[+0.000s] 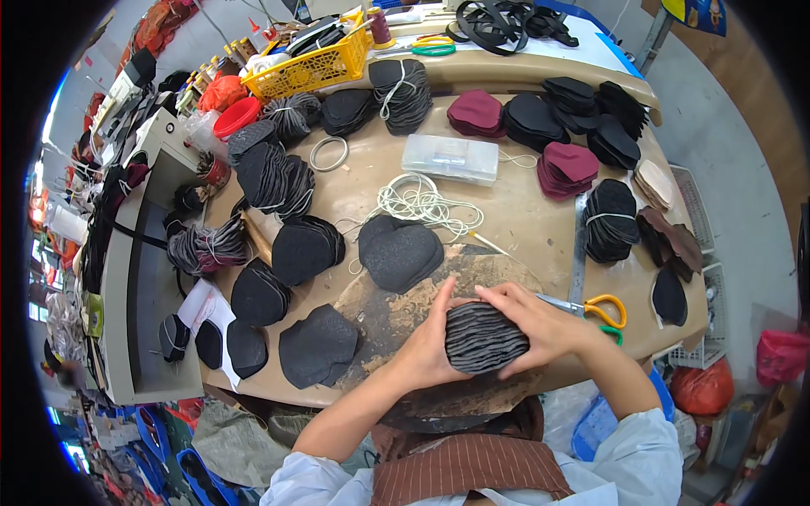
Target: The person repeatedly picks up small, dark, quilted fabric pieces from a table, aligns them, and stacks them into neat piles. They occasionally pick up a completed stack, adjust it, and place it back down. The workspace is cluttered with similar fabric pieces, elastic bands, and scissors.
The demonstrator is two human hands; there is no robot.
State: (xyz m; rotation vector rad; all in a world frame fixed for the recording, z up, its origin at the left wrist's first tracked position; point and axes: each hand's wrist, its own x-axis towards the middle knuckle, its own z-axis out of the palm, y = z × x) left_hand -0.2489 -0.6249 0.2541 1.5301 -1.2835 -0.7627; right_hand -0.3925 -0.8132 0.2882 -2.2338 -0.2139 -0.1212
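Note:
Between my two hands is a thick stack of black fabric pieces, its layered edges turned up toward me. My left hand presses its left side and my right hand wraps its right side, with both thumbs and fingers closed round it. The stack is over a worn round board at the table's front edge. Just beyond lie loose dark grey pieces and a tangle of white cord. Scissors with orange and green handles rest close to my right hand.
More black stacks line the left; maroon stacks and a tied black bundle stand at right. A clear plastic box sits mid-table. Behind are a yellow basket and black straps. A metal ruler lies at right.

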